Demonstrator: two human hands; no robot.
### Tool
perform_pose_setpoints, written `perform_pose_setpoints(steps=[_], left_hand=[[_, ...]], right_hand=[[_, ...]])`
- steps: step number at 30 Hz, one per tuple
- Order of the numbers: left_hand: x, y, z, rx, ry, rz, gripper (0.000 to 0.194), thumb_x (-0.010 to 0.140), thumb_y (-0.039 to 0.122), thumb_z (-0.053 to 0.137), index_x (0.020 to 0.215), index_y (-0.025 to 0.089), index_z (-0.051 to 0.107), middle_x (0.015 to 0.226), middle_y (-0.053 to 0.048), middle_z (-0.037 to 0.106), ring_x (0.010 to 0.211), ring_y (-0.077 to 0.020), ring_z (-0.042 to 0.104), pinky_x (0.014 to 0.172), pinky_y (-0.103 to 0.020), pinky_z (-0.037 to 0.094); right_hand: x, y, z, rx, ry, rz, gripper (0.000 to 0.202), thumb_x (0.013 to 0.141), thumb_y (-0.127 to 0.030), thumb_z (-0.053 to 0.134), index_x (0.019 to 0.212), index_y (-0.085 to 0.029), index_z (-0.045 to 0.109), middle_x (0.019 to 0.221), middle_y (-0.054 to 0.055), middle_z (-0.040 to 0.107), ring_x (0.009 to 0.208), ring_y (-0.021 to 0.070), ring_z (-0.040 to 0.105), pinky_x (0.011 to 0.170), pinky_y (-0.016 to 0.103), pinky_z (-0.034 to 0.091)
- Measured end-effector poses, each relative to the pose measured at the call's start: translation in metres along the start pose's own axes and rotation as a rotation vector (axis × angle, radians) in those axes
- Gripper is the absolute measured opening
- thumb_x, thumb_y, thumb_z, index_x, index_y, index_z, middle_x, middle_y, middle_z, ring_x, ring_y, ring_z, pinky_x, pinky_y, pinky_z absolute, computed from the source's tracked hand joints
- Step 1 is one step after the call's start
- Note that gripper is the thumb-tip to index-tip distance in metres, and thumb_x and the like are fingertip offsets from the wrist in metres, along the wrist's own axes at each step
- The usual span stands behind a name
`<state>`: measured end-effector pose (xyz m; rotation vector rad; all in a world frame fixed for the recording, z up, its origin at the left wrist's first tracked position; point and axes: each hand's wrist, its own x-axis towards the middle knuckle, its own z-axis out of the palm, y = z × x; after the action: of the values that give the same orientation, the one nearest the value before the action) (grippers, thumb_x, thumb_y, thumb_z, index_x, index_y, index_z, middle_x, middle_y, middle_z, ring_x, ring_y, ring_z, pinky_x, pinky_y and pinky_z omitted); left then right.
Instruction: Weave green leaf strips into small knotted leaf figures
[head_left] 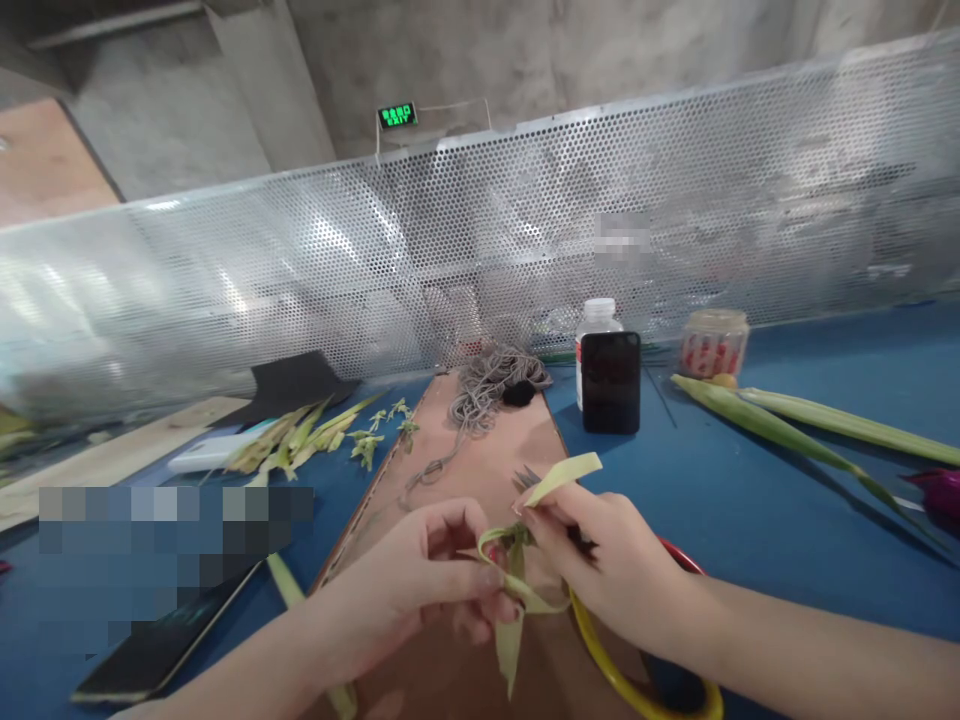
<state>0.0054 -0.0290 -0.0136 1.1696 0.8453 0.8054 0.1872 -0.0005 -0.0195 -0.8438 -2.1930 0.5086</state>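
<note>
Pale green leaf strips [510,640] are folded and looped together between my two hands, above the brown board. My left hand [427,580] is closed, pinching a looped strip between thumb and fingers. Close beside it, my right hand [615,550] is closed on the strip's other end, which sticks up past the fingertips. The same hand also keeps a pair of scissors [592,640] with yellow and red handles in its palm. The metal tips poke out beyond the fingers, and the middle of the scissors is hidden.
Grey cord [495,385] lies piled on the far end of the board [517,440]. A black phone-like slab [611,383] leans against a white-capped bottle [598,308]. A jar [714,343] and long leaves [780,420] are at right, leaf pieces [307,440] at left. Perforated metal [420,250] borders the back.
</note>
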Motion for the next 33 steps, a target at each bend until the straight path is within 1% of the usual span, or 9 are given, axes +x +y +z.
perform_pose_setpoints(steps=[4, 7, 12, 17, 20, 26, 28, 30, 33], left_hand=[[0.002, -0.001, -0.001, 0.14, 0.127, 0.056, 0.016, 0.068, 0.019, 0.063, 0.068, 0.015, 0.047, 0.058, 0.003, 0.058, 0.041, -0.004, 0.049, 0.038, -0.013, 0.037], [0.003, -0.002, -0.002, 0.276, 0.189, 0.088, 0.016, 0.068, 0.022, 0.063, 0.07, 0.015, 0.049, 0.055, 0.006, 0.053, 0.04, -0.0027, 0.045, 0.039, -0.013, 0.036], [0.005, -0.008, -0.003, 0.322, 0.172, 0.105, 0.017, 0.069, 0.025, 0.062, 0.071, 0.016, 0.047, 0.057, 0.005, 0.053, 0.044, -0.0065, 0.049, 0.044, -0.018, 0.038], [0.007, -0.008, -0.002, 0.387, 0.196, 0.161, 0.014, 0.066, 0.023, 0.063, 0.073, 0.016, 0.053, 0.068, 0.002, 0.056, 0.06, -0.0104, 0.052, 0.058, -0.023, 0.041], [0.005, -0.004, 0.001, 0.399, 0.18, 0.156, 0.013, 0.067, 0.022, 0.063, 0.073, 0.015, 0.053, 0.072, 0.001, 0.055, 0.068, -0.012, 0.052, 0.064, -0.024, 0.04], [0.003, -0.004, 0.007, 0.369, 0.197, 0.142, 0.012, 0.071, 0.022, 0.059, 0.07, 0.015, 0.049, 0.063, 0.004, 0.053, 0.06, -0.0087, 0.05, 0.056, -0.019, 0.038], [0.005, -0.006, 0.007, 0.322, 0.192, 0.153, 0.013, 0.072, 0.022, 0.059, 0.074, 0.016, 0.048, 0.064, 0.004, 0.056, 0.058, -0.0082, 0.051, 0.054, -0.018, 0.038], [0.006, -0.008, 0.005, 0.268, 0.189, 0.167, 0.017, 0.071, 0.02, 0.06, 0.082, 0.017, 0.047, 0.068, 0.002, 0.06, 0.058, -0.0086, 0.054, 0.052, -0.018, 0.038], [0.006, -0.007, 0.003, 0.195, 0.182, 0.164, 0.028, 0.071, 0.018, 0.061, 0.095, 0.019, 0.046, 0.077, -0.001, 0.064, 0.063, -0.0111, 0.058, 0.055, -0.02, 0.041]], right_hand=[[0.001, 0.0, 0.0, 0.031, -0.007, 0.018, 0.017, 0.086, -0.025, 0.035, 0.076, -0.019, 0.047, 0.053, -0.004, 0.048, 0.044, 0.0078, 0.037, 0.044, 0.018, 0.031], [0.001, 0.0, 0.001, 0.043, -0.007, 0.022, 0.017, 0.085, -0.024, 0.035, 0.073, -0.019, 0.044, 0.053, -0.005, 0.045, 0.045, 0.0074, 0.035, 0.045, 0.018, 0.03], [0.001, 0.002, 0.001, 0.028, -0.003, 0.034, 0.014, 0.085, -0.024, 0.037, 0.072, -0.02, 0.042, 0.054, -0.006, 0.045, 0.047, 0.0075, 0.034, 0.045, 0.018, 0.029], [0.001, 0.002, 0.001, 0.037, -0.028, 0.034, 0.014, 0.085, -0.024, 0.036, 0.072, -0.02, 0.041, 0.054, -0.006, 0.046, 0.046, 0.0072, 0.035, 0.045, 0.018, 0.029], [0.001, 0.001, 0.001, 0.038, -0.033, 0.015, 0.016, 0.085, -0.023, 0.036, 0.069, -0.02, 0.038, 0.053, -0.007, 0.044, 0.046, 0.0068, 0.035, 0.045, 0.018, 0.029], [0.002, 0.0, 0.0, 0.016, -0.063, -0.024, 0.016, 0.084, -0.02, 0.037, 0.069, -0.02, 0.037, 0.053, -0.006, 0.045, 0.046, 0.0071, 0.038, 0.044, 0.018, 0.03], [0.002, -0.001, -0.001, 0.008, -0.073, -0.062, 0.012, 0.084, -0.02, 0.036, 0.072, -0.02, 0.041, 0.054, -0.005, 0.046, 0.045, 0.008, 0.04, 0.046, 0.019, 0.032], [0.0, -0.002, -0.003, 0.013, -0.095, -0.105, 0.011, 0.082, -0.018, 0.036, 0.084, -0.019, 0.046, 0.058, -0.003, 0.05, 0.047, 0.0094, 0.044, 0.05, 0.021, 0.036], [-0.001, -0.005, -0.006, 0.055, -0.171, -0.136, 0.03, 0.076, -0.011, 0.037, 0.104, -0.018, 0.044, 0.07, 0.001, 0.057, 0.056, 0.0122, 0.051, 0.054, 0.024, 0.041]])
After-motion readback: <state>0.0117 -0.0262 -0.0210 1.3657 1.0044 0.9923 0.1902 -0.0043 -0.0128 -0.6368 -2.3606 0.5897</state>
